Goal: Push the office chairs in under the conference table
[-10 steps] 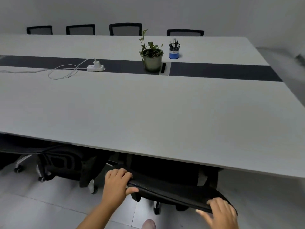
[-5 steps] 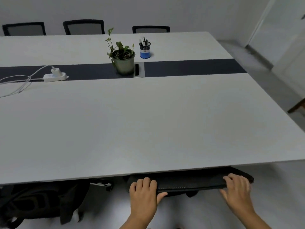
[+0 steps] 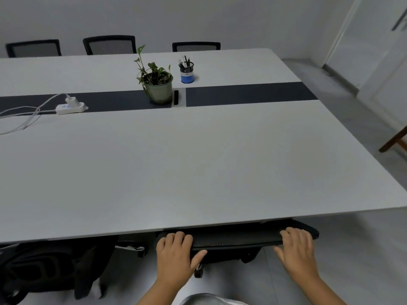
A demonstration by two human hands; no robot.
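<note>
A black office chair (image 3: 237, 239) stands at the near edge of the big light grey conference table (image 3: 198, 164); only the top of its backrest and some of its base show below the tabletop. My left hand (image 3: 176, 256) grips the left end of the backrest top, fingers over it and thumb under. My right hand (image 3: 297, 249) grips the right end in the same way. A second black chair (image 3: 50, 267) sits under the table at the lower left. Three more chair backs (image 3: 110, 45) rise behind the far edge.
On the table stand a potted plant (image 3: 157, 84), a blue pen cup (image 3: 186, 70) and a white power strip (image 3: 70, 107) with cables trailing left. A dark strip runs along the table's middle. A wooden leg (image 3: 394, 139) and a door frame are at the right.
The chair has gone further under the table with both hands on its backrest; much less of it shows. My view has swung right and closer to the table edge.
</note>
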